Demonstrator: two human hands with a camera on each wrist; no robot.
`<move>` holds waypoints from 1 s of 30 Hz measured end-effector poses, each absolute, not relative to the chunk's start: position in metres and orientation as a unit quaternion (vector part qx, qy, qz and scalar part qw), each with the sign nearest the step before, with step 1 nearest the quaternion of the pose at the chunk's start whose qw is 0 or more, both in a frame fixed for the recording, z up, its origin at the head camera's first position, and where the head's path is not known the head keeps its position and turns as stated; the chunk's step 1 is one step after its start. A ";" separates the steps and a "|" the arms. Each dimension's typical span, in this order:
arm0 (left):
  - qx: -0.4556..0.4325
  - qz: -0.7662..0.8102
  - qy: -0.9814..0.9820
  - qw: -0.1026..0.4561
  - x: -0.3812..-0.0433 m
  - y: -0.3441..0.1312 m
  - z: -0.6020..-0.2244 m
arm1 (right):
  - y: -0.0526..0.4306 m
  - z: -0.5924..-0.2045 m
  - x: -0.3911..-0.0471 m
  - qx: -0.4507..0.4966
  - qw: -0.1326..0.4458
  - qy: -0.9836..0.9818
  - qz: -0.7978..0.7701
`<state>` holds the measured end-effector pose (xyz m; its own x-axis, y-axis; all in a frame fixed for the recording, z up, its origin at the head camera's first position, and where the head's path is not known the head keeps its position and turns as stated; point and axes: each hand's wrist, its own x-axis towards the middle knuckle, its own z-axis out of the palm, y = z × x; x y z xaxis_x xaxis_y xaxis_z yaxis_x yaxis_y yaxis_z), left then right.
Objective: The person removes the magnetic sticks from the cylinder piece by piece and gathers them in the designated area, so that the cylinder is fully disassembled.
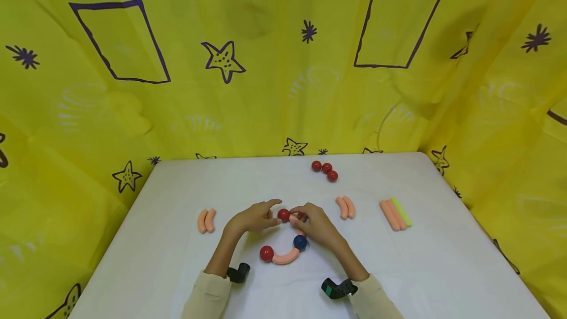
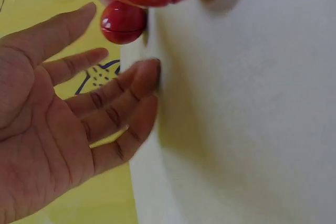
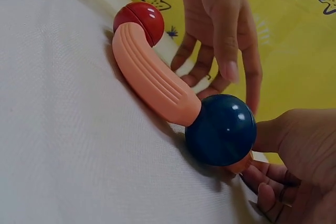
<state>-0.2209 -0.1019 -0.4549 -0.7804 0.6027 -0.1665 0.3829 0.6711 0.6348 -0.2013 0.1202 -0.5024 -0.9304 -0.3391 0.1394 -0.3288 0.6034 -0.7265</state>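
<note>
A chain of toy pieces lies on the white table: a near red ball (image 1: 267, 253), a curved salmon stick (image 1: 285, 258), a blue ball (image 1: 299, 242), a second curved stick (image 1: 301, 232) and a far red ball (image 1: 284, 215). My right hand (image 1: 315, 224) pinches the second curved stick close to the far red ball; in the right wrist view, the blue ball (image 3: 220, 129) partly hides that stick. Just left of the far red ball (image 2: 123, 22), my left hand (image 1: 254, 217) has its fingers spread and holds nothing. The left wrist view shows its palm (image 2: 42, 145).
Three loose red balls (image 1: 327, 168) sit at the back. Two curved sticks (image 1: 206, 221) lie at the left, and two more curved sticks (image 1: 345, 207) right of centre. Farther right are straight salmon sticks (image 1: 392, 215) beside a green stick (image 1: 401, 211). Yellow curtain (image 1: 266, 107) encloses the table (image 1: 443, 270).
</note>
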 end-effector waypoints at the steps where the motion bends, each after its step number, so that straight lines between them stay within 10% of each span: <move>1: 0.279 0.299 0.893 0.189 -0.223 -0.100 -0.455 | 0.120 -0.503 -0.201 -0.188 0.008 0.896 -0.401; 30: 0.333 0.298 0.881 0.154 -0.249 -0.086 -0.472 | 0.116 -0.503 -0.198 -0.150 -0.012 0.891 -0.428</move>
<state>-0.2489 -0.0858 -0.4716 -0.7308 0.6788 -0.0725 0.4953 0.6003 0.6280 -0.1981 0.1157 -0.5030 -0.9547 -0.2574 0.1496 -0.2776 0.5880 -0.7598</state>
